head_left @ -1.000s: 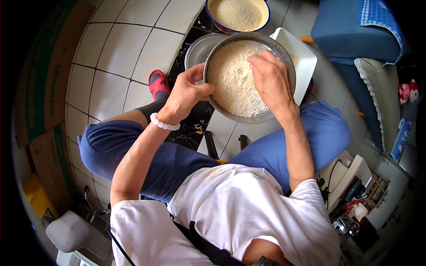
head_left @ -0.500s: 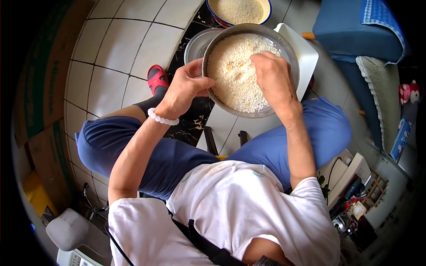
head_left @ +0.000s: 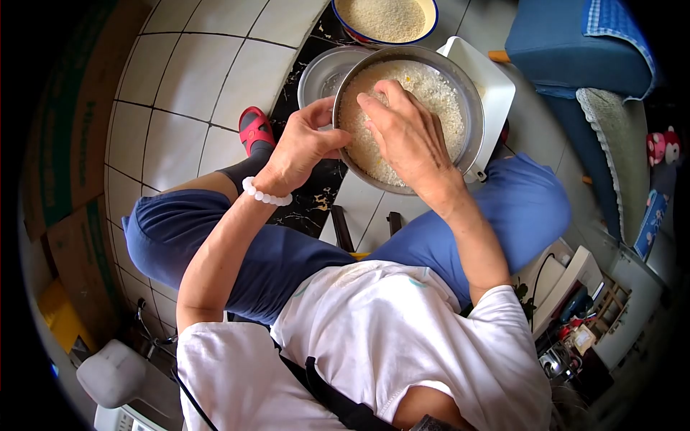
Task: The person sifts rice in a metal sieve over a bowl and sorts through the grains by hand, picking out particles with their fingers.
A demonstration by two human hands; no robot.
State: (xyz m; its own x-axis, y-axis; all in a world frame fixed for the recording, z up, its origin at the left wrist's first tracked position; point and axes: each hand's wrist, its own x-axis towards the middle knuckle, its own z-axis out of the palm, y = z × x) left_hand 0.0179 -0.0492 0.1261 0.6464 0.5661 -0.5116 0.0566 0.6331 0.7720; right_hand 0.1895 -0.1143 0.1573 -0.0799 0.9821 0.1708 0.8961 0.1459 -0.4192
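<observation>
A round metal pan (head_left: pixel 471 136) holds white grains (head_left: pixel 449 108) with a few yellow bits among them. My left hand (head_left: pixel 302 144), with a white bead bracelet at the wrist, grips the pan's left rim between thumb and fingers. Over the grains is my right hand (head_left: pixel 406 133), palm down, its fingers spread apart and its fingertips at the grains' surface. Beneath the pan, partly covered, are a grey metal basin (head_left: pixel 323 72) on the left and a white rectangular tub (head_left: pixel 496 86) on the right.
A blue-rimmed enamel bowl (head_left: pixel 431 25) of pale grains stands beyond the pan. A blue chair (head_left: pixel 560 50) is at the upper right, and cardboard boxes (head_left: pixel 72 144) line the left. My foot in a red sandal (head_left: pixel 255 129) rests on the tiles.
My right hand has moved left across the grains, and its bunched fingers have spread. The pan has turned slightly, so a metal tab shows at its lower right. My left hand keeps its hold.
</observation>
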